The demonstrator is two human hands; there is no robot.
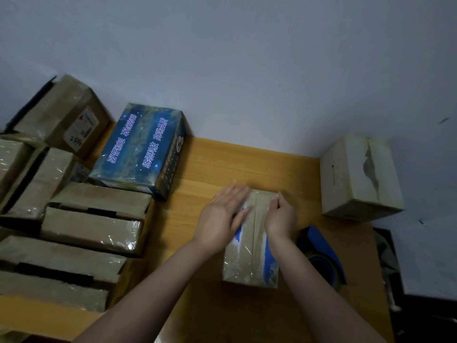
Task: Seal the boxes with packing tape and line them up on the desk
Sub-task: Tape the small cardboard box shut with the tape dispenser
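Centrally, taped box (237,263), long axis toward wall (247,70) (seam (254,243) likewise)

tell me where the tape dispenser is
In the head view the blue tape dispenser lies on the desk, just right of the taped box in the middle and nearer than the pale box.
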